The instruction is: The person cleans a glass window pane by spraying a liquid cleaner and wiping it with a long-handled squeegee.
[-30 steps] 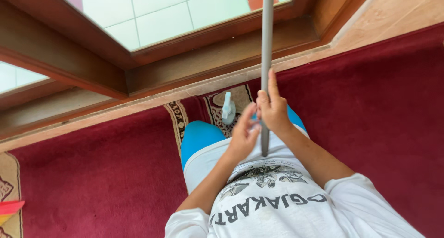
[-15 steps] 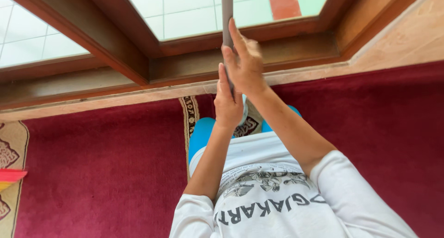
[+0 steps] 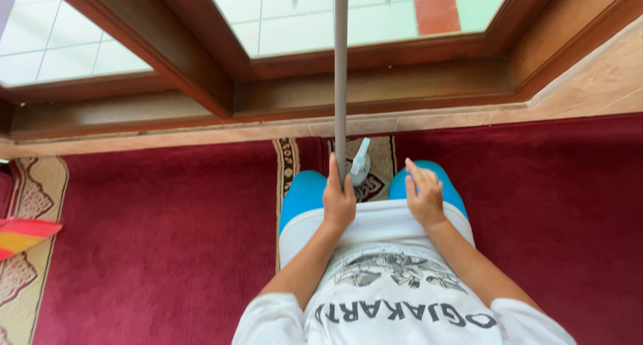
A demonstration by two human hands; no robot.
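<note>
Left hand (image 3: 338,204) grip closed round grey pole (image 3: 341,84), upright toward window; right hand (image 3: 424,196) open.

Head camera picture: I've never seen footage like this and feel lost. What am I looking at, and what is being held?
The camera sits on a person's head and looks straight down their body, so you see their white printed shirt and blue-clad knees. The left hand is wrapped around a long grey pole that runs up toward a wooden-framed window. The right hand is open beside it, holding nothing. A pale blue spray bottle stands between the knees on a patterned strip of the dark red carpet. Through the glass lies a tiled floor.
</note>
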